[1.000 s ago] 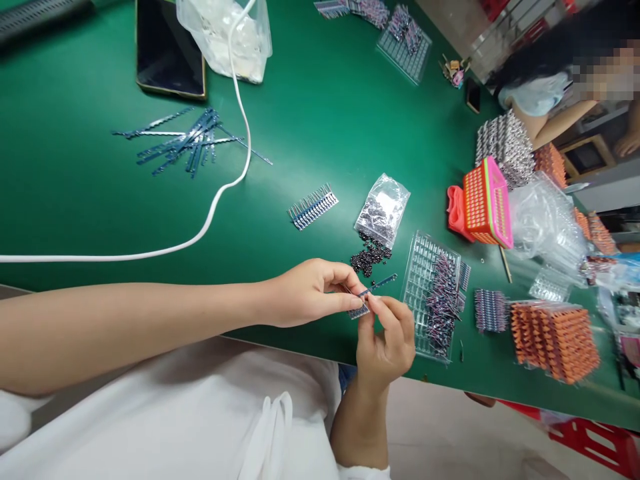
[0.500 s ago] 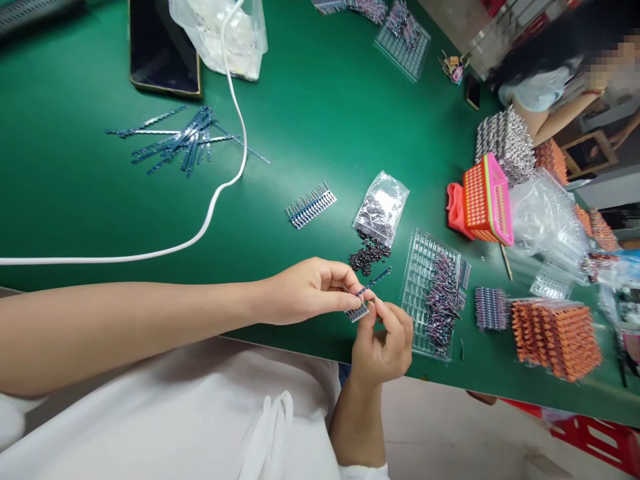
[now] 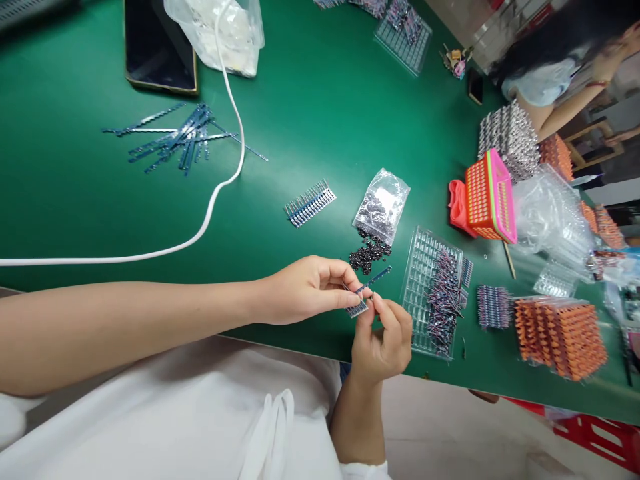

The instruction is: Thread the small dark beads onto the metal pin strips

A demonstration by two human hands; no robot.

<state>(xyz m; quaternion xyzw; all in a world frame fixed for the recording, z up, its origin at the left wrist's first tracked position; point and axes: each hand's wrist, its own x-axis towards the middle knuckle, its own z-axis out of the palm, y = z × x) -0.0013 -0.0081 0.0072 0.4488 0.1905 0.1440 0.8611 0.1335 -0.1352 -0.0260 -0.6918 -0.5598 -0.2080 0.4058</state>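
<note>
Strip [image 3: 375,279], blue, and pin row [image 3: 356,309]: pinched by thumb and fingers of your left hand [image 3: 307,290], over the green table [image 3: 300,337]. Tiny dark piece [image 3: 371,298], kind unclear: between your right hand's [image 3: 384,343] narrowed fingertips, beside the pin row. Dark beads [image 3: 369,257]: heaped just beyond, at a clear bag [image 3: 383,205].

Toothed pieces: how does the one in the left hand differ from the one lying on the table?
The held piece is gripped by the left hand; the loose piece lies untouched. Fingers partly cover the held piece, while the loose piece shows its full row. Both have small pale parts in a row.
</note>
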